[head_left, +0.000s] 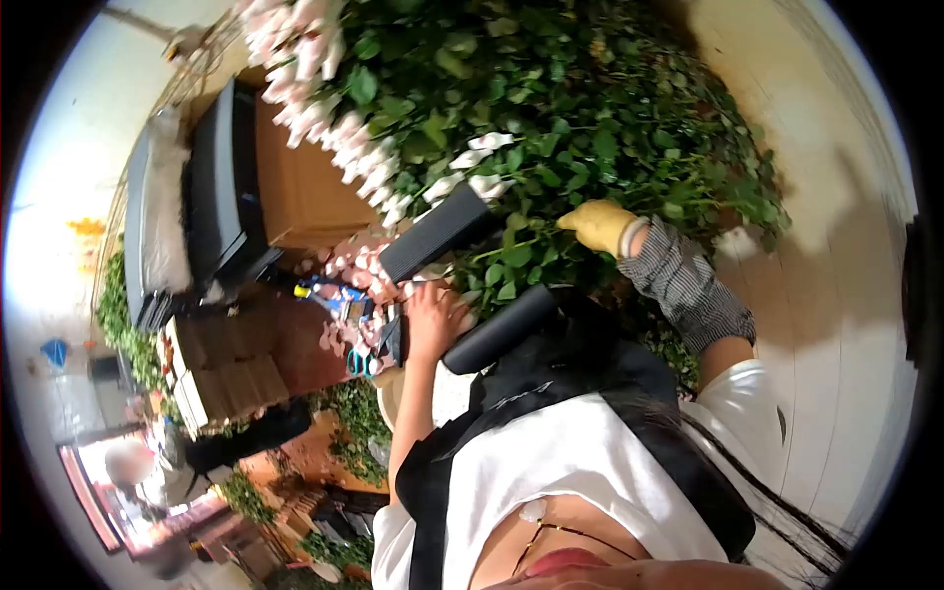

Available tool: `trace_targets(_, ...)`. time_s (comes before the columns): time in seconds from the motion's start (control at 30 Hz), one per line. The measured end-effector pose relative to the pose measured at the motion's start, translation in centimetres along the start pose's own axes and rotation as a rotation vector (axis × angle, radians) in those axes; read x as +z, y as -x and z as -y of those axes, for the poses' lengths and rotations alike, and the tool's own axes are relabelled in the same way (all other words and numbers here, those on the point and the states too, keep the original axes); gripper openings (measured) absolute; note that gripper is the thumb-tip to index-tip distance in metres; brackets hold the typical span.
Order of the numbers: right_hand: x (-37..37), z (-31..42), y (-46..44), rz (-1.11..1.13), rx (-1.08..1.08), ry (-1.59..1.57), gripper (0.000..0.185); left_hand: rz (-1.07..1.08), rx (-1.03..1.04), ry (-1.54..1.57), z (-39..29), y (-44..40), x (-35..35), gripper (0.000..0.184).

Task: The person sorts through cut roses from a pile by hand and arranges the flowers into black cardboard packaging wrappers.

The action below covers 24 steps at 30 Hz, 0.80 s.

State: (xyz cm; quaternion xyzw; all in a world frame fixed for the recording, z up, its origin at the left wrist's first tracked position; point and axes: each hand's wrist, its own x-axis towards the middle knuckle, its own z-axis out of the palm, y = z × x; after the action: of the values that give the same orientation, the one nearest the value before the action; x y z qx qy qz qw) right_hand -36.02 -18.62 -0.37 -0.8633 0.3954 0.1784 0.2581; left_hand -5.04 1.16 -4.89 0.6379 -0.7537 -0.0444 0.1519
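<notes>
My left hand (433, 317) is bare, its fingers bent and close together. It lies between a ribbed black pad (438, 234) and a smooth black roller-like bar (501, 328); what its fingers hold, if anything, is hidden. A yellow glove covers my right hand (602, 226), with a dark checked sleeve cover above it. Its fingers are closed at leafy rose stems (521, 241) that reach left toward the ribbed pad. Beyond both hands spreads a big heap of green rose foliage (590, 108). White-wrapped rose heads (364, 157) line its left side.
Left of my left hand, pink petals (359, 261) lie scattered on a reddish surface, with teal-handled scissors (361, 363) and a blue item (339, 293) among them. Stacked cardboard (231, 369) and black bins (224, 177) stand farther left. Another person (162, 472) is in the background.
</notes>
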Motion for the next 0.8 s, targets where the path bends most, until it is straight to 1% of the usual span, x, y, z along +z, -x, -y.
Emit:
trace_targets(0.03, -1.3, 0.5, 0.9, 0.049, -0.070, -0.011, 0.039, 0.153, -0.073, -0.040, -0.1, -0.4, -0.3, 0.031)
trace_targets(0.1, -1.4, -0.1, 0.5, 0.196, -0.137, -0.019, 0.040, 0.024, 0.034, -0.118, 0.5, -0.5, 0.3, 0.034)
trace_targets(0.13, -2.7, 0.2, 1.1, 0.204, -0.176, -0.052, 0.041, 0.054, -0.007, -0.095, 0.9, -0.2, 1.1, 0.037)
trace_targets(0.17, -3.7, 0.4, 1.8, 0.213, -0.219, -0.083, 0.043, 0.058, 0.019, -0.068, 2.5, 0.4, 2.7, 0.037)
trace_targets(0.2, -3.0, -0.7, 1.7, 0.090, -0.263, -0.244, 0.045, 0.082, -0.038, 0.067, 2.6, 0.5, 2.5, 0.036)
trace_targets(0.23, -2.8, -0.7, 1.5, -0.048, -0.244, -0.218, 0.045, 0.109, -0.102, 0.204, 2.3, 0.3, 2.2, 0.035)
trace_targets(0.3, -2.4, -0.1, 1.5, -0.164, -0.070, -0.174, 0.044, 0.026, -0.053, 0.263, 1.4, 0.4, 2.0, 0.033)
trace_targets(0.33, -2.5, 0.3, 1.7, -0.179, -0.051, -0.175, 0.045, 0.027, -0.112, 0.316, 1.0, 0.6, 1.9, 0.032)
trace_targets(0.37, -0.5, -0.8, 0.4, -0.212, -0.076, -0.185, 0.040, -0.032, -0.080, 0.315, 0.7, 0.6, 1.8, 0.031)
trace_targets(0.43, 0.1, -1.8, 0.2, -0.108, -0.104, -0.191, 0.036, -0.063, -0.065, 0.288, 1.0, 1.1, 2.3, 0.031)
trace_targets(0.47, 2.1, -3.1, -1.1, -0.198, -0.091, -0.089, 0.034, -0.044, -0.066, 0.251, 1.3, 1.4, 2.7, 0.031)
trace_targets(0.5, 4.3, -4.7, -2.6, -0.358, -0.138, -0.035, 0.027, -0.028, -0.061, 0.210, 1.1, 1.5, 2.5, 0.033)
trace_targets(0.57, 6.6, -4.3, -4.3, -0.338, 0.034, 0.412, 0.016, 0.028, -0.060, 0.247, 0.4, 1.0, 1.8, 0.035)
trace_targets(0.6, 7.7, -3.4, -4.1, -0.366, 0.073, 0.441, 0.017, 0.005, -0.034, 0.210, 0.6, 0.9, 2.0, 0.041)
trace_targets(0.63, 8.7, -2.4, -3.9, -0.394, 0.112, 0.468, 0.018, 0.023, -0.059, 0.159, 0.3, 0.6, 1.4, 0.048)
trace_targets(0.67, 9.7, -1.5, -3.7, -0.420, 0.152, 0.494, 0.020, 0.003, -0.053, 0.111, 0.5, 0.7, 1.2, 0.051)
trace_targets(0.7, 9.8, -1.2, -3.6, -0.334, 0.189, 0.477, 0.021, -0.016, -0.045, 0.065, 0.6, 0.9, 1.1, 0.054)
trace_targets(0.73, 9.9, -0.9, -3.6, -0.248, 0.226, 0.460, 0.022, -0.027, -0.060, 0.107, 0.9, 1.2, 1.6, 0.055)
trace_targets(0.77, 10.0, -1.3, -4.0, -0.089, 0.229, 0.309, 0.023, -0.035, -0.075, 0.130, 1.2, 1.6, 2.3, 0.056)
trace_targets(0.8, 6.8, -0.7, -2.7, 0.038, 0.149, 0.246, 0.029, -0.060, -0.097, 0.166, 1.1, 1.8, 2.4, 0.057)
